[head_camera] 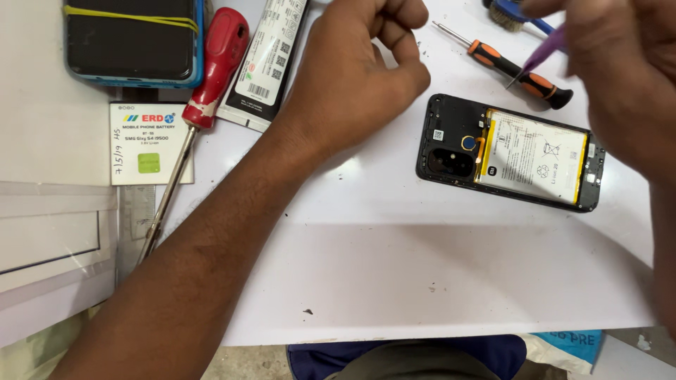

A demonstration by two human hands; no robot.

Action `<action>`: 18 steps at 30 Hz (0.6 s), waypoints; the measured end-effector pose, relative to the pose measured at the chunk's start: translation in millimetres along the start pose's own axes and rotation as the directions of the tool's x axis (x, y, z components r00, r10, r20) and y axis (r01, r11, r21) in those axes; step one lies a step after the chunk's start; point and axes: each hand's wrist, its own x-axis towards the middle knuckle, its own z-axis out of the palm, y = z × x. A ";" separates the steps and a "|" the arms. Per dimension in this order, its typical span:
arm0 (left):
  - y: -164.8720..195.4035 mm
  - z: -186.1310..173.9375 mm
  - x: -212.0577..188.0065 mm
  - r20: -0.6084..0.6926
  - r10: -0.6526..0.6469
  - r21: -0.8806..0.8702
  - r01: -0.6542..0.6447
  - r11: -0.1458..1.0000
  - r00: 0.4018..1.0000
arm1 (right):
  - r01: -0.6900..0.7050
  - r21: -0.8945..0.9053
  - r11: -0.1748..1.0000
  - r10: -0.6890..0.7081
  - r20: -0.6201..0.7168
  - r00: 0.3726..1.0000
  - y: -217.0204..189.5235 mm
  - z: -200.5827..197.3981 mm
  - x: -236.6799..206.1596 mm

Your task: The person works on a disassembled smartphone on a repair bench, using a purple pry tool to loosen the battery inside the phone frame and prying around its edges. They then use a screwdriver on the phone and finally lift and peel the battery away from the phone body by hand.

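An opened black phone (451, 134) lies back-up on the white table (394, 267), its white battery (531, 156) with yellow edging exposed. My right hand (620, 70) hovers above the phone's right end and pinches a purple pointed tool (539, 58) whose tip aims down-left. My left hand (359, 70) rests just left of the phone with its fingers curled into a loose fist; nothing shows inside it.
An orange-and-black screwdriver (517, 70) lies behind the phone, a blue brush (510, 13) beyond it. At left are a red-handled screwdriver (211, 67), a white battery box (144, 144), a long white battery pack (267, 60), and a blue-cased phone (134, 42) with a yellow rubber band.
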 end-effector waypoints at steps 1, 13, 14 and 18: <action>3.5 0.1 -1.4 0.021 0.030 0.049 -0.031 0.998 0.999 | -0.025 0.043 0.999 0.027 -0.040 0.999 2.8 -0.5 -6.9; 29.0 -0.5 -11.7 0.221 -0.100 0.307 0.028 0.951 0.970 | -0.034 0.134 0.990 0.049 -0.115 0.992 -17.3 7.6 -33.4; 28.0 -1.1 -12.8 0.228 -0.094 0.325 0.015 0.945 0.969 | -0.053 0.104 0.993 0.064 -0.111 0.992 -18.6 6.9 -33.4; 23.7 -0.8 -15.3 0.245 -0.095 0.364 -0.001 0.932 0.965 | -0.089 0.112 0.990 0.104 -0.133 0.986 -16.8 7.4 -30.7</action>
